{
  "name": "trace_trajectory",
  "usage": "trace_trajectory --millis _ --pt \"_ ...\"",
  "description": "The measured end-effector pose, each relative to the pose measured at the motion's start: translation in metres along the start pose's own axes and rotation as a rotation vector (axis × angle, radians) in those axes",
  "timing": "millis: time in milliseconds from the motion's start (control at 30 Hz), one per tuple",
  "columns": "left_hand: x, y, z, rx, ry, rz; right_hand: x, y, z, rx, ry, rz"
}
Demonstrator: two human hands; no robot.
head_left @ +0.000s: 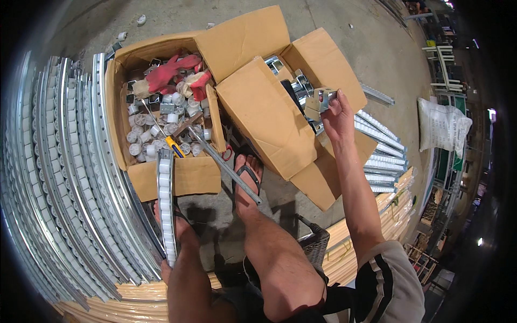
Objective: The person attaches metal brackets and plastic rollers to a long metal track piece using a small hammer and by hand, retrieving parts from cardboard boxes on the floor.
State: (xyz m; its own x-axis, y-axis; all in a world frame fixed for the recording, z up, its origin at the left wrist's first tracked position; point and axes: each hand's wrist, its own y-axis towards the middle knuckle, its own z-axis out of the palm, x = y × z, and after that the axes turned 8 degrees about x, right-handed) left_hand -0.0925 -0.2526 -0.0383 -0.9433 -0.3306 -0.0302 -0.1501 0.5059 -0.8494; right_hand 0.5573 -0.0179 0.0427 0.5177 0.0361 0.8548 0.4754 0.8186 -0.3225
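Over the open box on the right, my right hand (340,121) pinches a shiny bent metal bracket (325,100) between thumb and fingers. My left hand (165,271) is low at the left, mostly hidden beside my leg, closed at the near end of a roller track (166,210). This track is a metal channel with a row of white rollers. Its far end rests at the front flap of the left cardboard box (121,113). More metal brackets (301,86) lie inside the right cardboard box (264,118).
White plastic wheels (141,134), red gloves (171,74) and a yellow-handled screwdriver (173,145) lie in the left box. A metal bar (226,168) leans from it toward my foot. Roller tracks (70,161) are stacked at left, with more roller tracks (385,156) at right. A white sack (442,126) stands farther right.
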Motion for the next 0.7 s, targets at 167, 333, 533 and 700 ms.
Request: trace_trajectory --millis 167,333,533,700 --pt "-0.002 0.004 -0.005 0.016 -0.004 0.075 0.014 -0.014 0.053 0.095 -0.128 0.097" --pt "-0.001 -0.035 -0.047 -0.133 -0.079 0.228 -0.008 -0.017 0.116 0.316 -0.035 0.317" --pt "-0.120 -0.018 -0.149 -0.271 -0.292 0.392 -0.043 -0.061 0.162 0.326 0.149 0.557" --pt "-0.157 0.029 -0.131 -0.395 -0.356 0.598 -0.084 -0.113 0.181 0.260 0.181 0.840"
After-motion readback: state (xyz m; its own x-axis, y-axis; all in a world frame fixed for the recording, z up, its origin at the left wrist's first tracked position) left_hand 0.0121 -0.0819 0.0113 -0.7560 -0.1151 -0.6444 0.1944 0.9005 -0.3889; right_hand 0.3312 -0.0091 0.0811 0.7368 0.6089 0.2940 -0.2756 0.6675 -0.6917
